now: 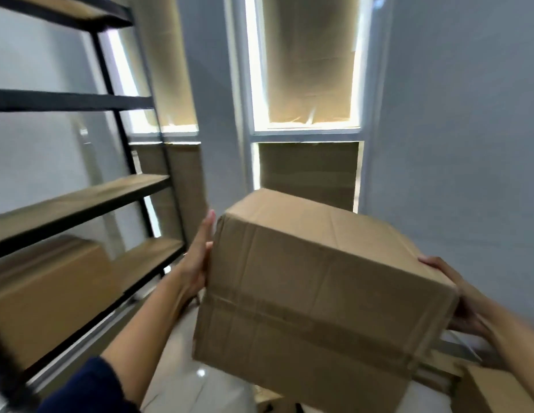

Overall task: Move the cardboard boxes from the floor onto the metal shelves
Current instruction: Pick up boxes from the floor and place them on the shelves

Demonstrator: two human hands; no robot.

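A taped brown cardboard box (319,287) is lifted in the air in front of me, tilted, between both hands. My left hand (198,257) presses flat against its left side with straight fingers. My right hand (456,296) grips the box's right edge, fingers curled over the top corner. The black metal shelves (81,201) stand at the left, with wooden boards. Another cardboard box (48,293) sits on the lowest shelf visible.
Windows covered with brown paper (310,70) fill the far wall. A grey wall (462,144) runs along the right. More cardboard boxes (495,389) lie on the pale tiled floor (194,386) at the lower right, under the held box.
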